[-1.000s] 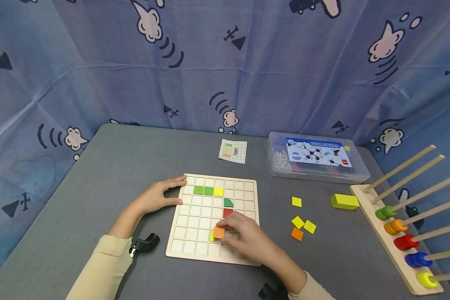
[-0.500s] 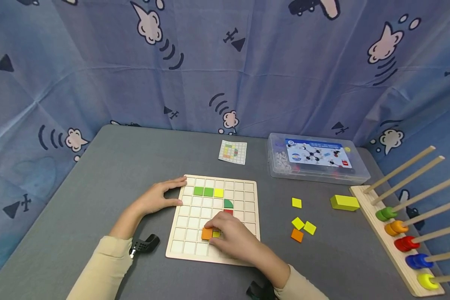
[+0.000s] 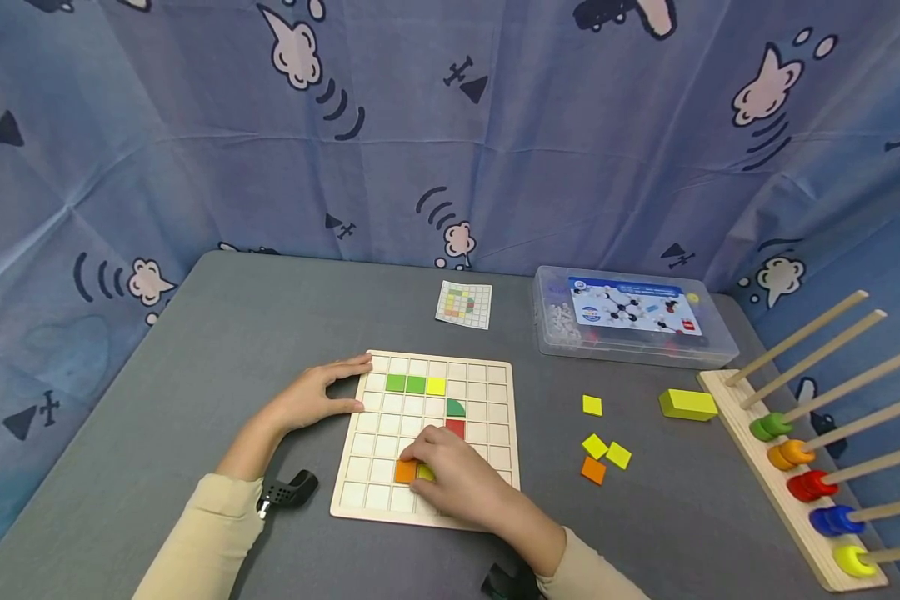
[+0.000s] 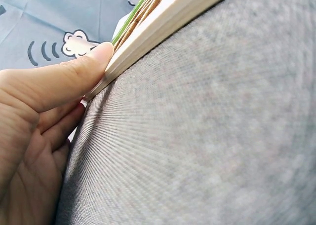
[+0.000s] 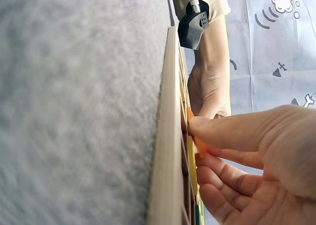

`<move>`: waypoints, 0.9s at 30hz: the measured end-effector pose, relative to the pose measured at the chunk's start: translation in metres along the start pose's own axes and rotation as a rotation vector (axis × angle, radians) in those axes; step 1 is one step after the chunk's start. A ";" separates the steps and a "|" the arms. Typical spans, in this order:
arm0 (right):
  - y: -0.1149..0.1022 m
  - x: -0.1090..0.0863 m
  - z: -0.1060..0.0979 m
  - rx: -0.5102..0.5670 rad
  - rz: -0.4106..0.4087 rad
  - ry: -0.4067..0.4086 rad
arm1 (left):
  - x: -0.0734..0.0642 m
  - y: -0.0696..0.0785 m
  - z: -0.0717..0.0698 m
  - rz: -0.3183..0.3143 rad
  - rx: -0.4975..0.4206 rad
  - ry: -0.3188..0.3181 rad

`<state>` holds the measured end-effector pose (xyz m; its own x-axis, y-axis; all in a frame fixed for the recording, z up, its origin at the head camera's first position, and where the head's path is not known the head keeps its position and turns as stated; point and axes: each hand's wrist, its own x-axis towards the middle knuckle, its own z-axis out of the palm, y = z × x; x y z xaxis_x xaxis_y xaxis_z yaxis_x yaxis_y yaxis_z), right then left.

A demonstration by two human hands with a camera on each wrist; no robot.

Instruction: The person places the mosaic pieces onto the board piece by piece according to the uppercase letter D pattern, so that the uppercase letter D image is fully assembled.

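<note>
A wooden grid board (image 3: 498,411) lies on the grey table. My left hand (image 3: 311,396) rests at its left edge, thumb and fingers spread along the rim; in the left wrist view the thumb tip touches the board's side. Between thumb and fingertips my right hand (image 3: 465,482) pinches an orange square tile (image 3: 405,472), low over the lower part of the grid. Right beside it sits a yellow tile (image 3: 425,472), partly hidden by that hand. Further up the grid are a red tile (image 3: 455,428), a green quarter-round tile (image 3: 455,407), two green squares (image 3: 406,383) and a yellow square (image 3: 436,386).
Loose yellow tiles (image 3: 592,405) and an orange tile (image 3: 593,470) lie right of the board, near a yellow block (image 3: 687,405). A patterned card (image 3: 463,305) and a clear plastic box (image 3: 633,317) stand behind. A pegged bead rack (image 3: 795,479) borders the right side.
My right hand has moved left with the orange tile, from over the yellow tile to the spot left of it, and lower. My left hand has stayed at the board's edge.
</note>
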<state>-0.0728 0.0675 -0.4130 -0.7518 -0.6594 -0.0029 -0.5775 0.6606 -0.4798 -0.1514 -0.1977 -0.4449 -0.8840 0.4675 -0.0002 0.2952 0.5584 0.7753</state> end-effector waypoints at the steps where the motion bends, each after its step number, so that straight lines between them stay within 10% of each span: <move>1: 0.000 0.000 0.000 0.001 0.001 -0.003 | 0.000 0.000 0.000 0.001 0.000 0.000; 27: 0.001 -0.002 -0.002 0.053 0.017 -0.040 | 0.000 0.000 0.000 -0.006 0.012 -0.004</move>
<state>-0.0727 0.0702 -0.4123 -0.7476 -0.6626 -0.0461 -0.5461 0.6527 -0.5251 -0.1519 -0.1974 -0.4452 -0.8842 0.4670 -0.0079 0.2938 0.5693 0.7679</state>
